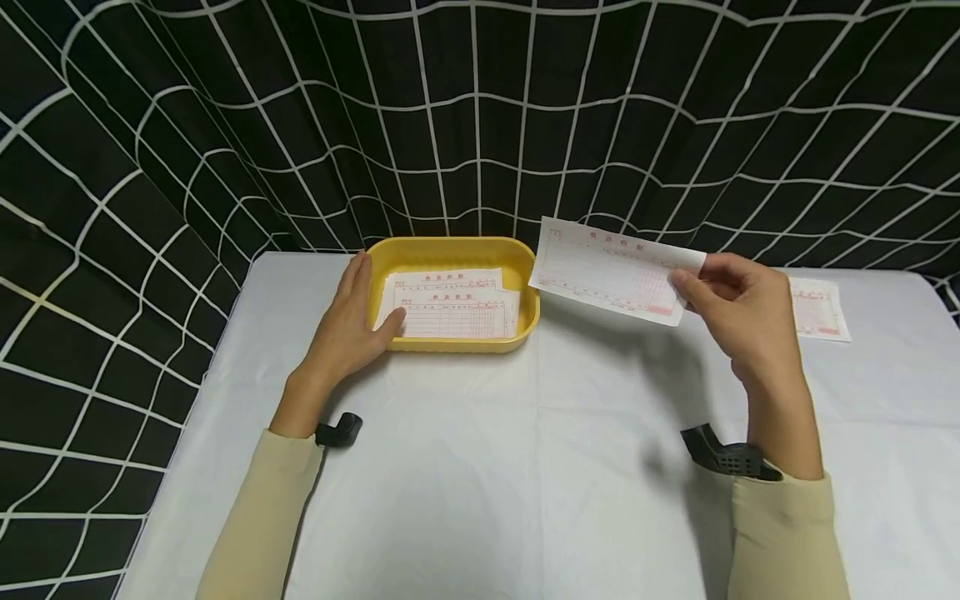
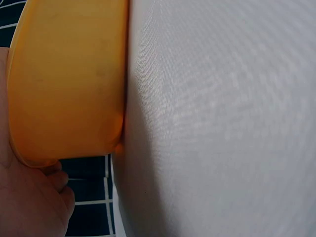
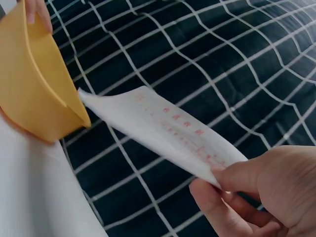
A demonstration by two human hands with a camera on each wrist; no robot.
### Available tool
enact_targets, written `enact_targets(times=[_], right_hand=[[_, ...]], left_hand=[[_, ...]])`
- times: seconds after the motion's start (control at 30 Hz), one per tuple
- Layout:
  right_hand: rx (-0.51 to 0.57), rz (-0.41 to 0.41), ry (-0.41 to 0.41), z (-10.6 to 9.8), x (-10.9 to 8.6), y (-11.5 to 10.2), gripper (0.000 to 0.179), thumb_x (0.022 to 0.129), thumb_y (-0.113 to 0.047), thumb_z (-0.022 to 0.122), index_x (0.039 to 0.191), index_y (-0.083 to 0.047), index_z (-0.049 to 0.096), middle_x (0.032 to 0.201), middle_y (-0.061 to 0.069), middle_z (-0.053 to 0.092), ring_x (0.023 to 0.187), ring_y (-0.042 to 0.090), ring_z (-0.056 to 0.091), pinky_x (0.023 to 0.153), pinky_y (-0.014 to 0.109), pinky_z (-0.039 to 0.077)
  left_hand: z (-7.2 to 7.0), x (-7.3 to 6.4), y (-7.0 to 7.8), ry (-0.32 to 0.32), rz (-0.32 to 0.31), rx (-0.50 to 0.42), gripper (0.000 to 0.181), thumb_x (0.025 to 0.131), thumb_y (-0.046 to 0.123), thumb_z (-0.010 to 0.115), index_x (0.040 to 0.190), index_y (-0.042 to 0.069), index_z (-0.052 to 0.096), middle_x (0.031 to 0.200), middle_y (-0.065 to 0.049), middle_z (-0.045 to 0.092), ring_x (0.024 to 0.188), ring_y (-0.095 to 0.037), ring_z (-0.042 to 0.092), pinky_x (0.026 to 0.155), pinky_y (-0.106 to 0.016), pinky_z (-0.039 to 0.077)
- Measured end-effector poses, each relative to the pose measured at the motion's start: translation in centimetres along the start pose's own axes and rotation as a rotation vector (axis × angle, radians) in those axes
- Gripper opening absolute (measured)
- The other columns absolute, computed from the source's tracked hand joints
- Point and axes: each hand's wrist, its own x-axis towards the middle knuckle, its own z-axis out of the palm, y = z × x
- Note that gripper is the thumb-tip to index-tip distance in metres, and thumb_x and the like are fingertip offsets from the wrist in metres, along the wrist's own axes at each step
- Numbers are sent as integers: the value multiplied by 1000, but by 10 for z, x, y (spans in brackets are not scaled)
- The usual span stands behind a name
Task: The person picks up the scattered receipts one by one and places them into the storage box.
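Note:
A yellow plastic basket point(image 1: 457, 344) stands on the table, with several red-printed paper slips point(image 1: 450, 317) lying overlapped inside. My left hand point(image 1: 348, 312) holds the basket by its left end, the thumb reaching over the rim above the slips. In the left wrist view the hand point(image 2: 29, 202) wraps the basket's point(image 2: 69, 89) end. Between thumb and fingers, my right hand point(image 1: 750, 308) pinches the right end of one printed slip point(image 1: 611, 271). This slip is raised above the table, its left edge by the basket's right rim. In the right wrist view the slip point(image 3: 168, 126) bends slightly.
More printed slips point(image 1: 821, 312) lie on the table at the right, partly hidden behind my right hand. A white cloth covers the table point(image 1: 525, 483). Behind and to the left hangs a black curtain point(image 1: 480, 125) with a white grid.

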Motion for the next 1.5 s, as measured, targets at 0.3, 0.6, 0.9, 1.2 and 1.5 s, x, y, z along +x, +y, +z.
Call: enact_targets(times=[0.3, 0.6, 0.9, 1.2, 1.5], right_hand=[[93, -11, -205, 45, 8, -10, 29, 98, -14, 75, 117, 7, 71, 88, -15, 72, 78, -6, 69, 74, 16, 62], [-23, -83, -287, 75, 13, -16, 23, 98, -9, 72, 115, 6, 76, 105, 19, 75, 78, 1, 67, 70, 16, 60], [-67, -111, -291, 100, 20, -28, 18, 96, -5, 74, 107, 8, 75, 101, 25, 75, 71, 8, 67, 63, 16, 59], [-251, -249, -220, 141, 24, -47, 19, 93, -9, 77, 104, 6, 78, 96, 22, 79, 81, 28, 73, 68, 27, 56], [-304, -269, -323, 168, 26, -59, 52, 100, -25, 71, 140, 7, 63, 131, 24, 74, 118, 35, 74, 102, 47, 60]], left_hand=[[-2, -2, -2, 6, 7, 11, 96, 99, 41, 61, 169, 1, 11, 179, -13, 9, 164, -35, 24, 131, -54, 29], [2, 1, 0, 16, 22, -4, 95, 98, 41, 62, 169, 2, 13, 179, -13, 11, 163, -36, 27, 130, -55, 30], [1, 2, 1, 3, 4, 1, 96, 99, 42, 61, 170, 3, 11, 180, -12, 9, 163, -35, 26, 131, -55, 29], [0, 0, 1, 3, -5, 1, 96, 99, 42, 61, 170, 3, 10, 180, -12, 9, 164, -35, 25, 130, -55, 30], [1, 0, 0, -1, -5, -1, 96, 98, 42, 60, 170, 4, 10, 180, -11, 8, 164, -34, 26, 130, -54, 30]])
